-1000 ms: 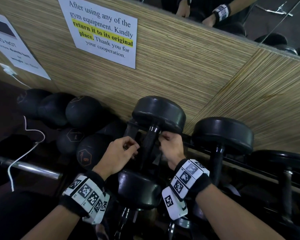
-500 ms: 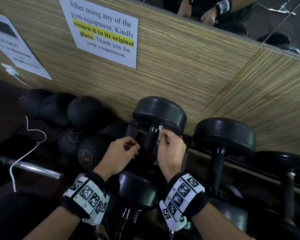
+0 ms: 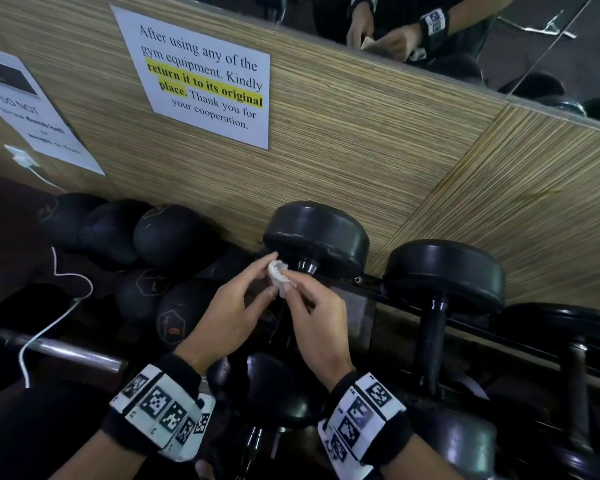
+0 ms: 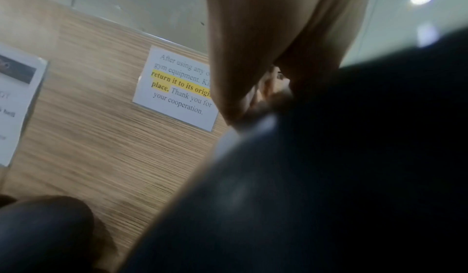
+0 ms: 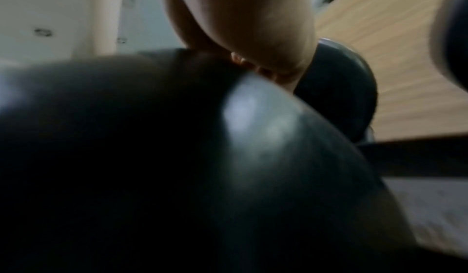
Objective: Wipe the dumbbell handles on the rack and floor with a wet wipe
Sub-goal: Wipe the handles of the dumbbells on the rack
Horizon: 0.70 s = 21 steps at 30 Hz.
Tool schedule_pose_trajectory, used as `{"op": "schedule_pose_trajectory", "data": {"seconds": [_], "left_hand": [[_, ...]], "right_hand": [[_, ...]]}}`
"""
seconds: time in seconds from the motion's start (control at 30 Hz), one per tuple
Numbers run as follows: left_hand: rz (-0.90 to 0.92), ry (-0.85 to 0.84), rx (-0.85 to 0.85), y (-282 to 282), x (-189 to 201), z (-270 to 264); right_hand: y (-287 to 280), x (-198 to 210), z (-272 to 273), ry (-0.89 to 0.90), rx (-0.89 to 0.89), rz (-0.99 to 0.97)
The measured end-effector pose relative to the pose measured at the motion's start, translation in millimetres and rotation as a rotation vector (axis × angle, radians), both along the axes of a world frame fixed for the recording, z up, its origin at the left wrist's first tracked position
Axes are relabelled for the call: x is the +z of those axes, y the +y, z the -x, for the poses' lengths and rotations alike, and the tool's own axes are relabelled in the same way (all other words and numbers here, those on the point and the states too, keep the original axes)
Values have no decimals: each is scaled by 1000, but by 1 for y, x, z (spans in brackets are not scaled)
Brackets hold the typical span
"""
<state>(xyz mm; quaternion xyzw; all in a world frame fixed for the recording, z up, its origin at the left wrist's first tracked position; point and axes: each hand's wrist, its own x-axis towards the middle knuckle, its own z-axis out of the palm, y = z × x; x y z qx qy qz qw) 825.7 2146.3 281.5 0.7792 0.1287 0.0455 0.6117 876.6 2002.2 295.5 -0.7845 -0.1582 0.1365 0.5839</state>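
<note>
Head view shows fingertips (image 3: 280,289) of both hands pinching a small white wet wipe (image 3: 278,273). It is scrunched into a little crumpled ball, soft and wrinkly, and it sits just below the far black end of a dumbbell (image 3: 317,233). The left hand (image 3: 227,315) holds the wipe from the left, with its thumb and first finger closed on it and the other fingers bent loosely. The right hand (image 3: 317,327) holds it from the right, with its fingers curled in on the wipe too. Both hands are above the dumbbell's handle, which is mostly hidden under them. The dumbbell is black and shiny, with fat round ends, and it lies on a dark rack (image 3: 413,303). Its near round end (image 3: 274,389) shows between the two wrists. Each wrist wears a black band with black and white square marks (image 3: 160,407). A second dumbbell (image 3: 444,275) lies on the rack just to the right. To the left is a pile of dark round balls (image 3: 167,233) and a white cable (image 3: 49,327). Behind it all is a wooden wall (image 3: 361,150) with a white paper sign (image 3: 205,81) that has yellow marked words. Both wrist views are blurry and mostly filled by a dark round shape, so the fingers are hard to see there.
</note>
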Motion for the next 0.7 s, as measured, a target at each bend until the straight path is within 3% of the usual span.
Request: {"op": "schedule_pose_trajectory", "data": {"seconds": [0.17,0.3,0.4,0.57,0.7], "left_hand": [[41,88,-180,14,17,-5],[45,156,-70,30,26,-22],[-115,271,-27,44,7,-43],[-228,416,-314,33,-25,-80],[-111,412,-417,19,-23,-98]], "right_hand": [[-16,-4,13,156,-114,-216],[-17,-17,31,238,-271,-160],[-18,-20,45,196,-300,-85],[-18,-20,49,146,-317,-18],[-17,-20,50,138,-345,-23]]}}
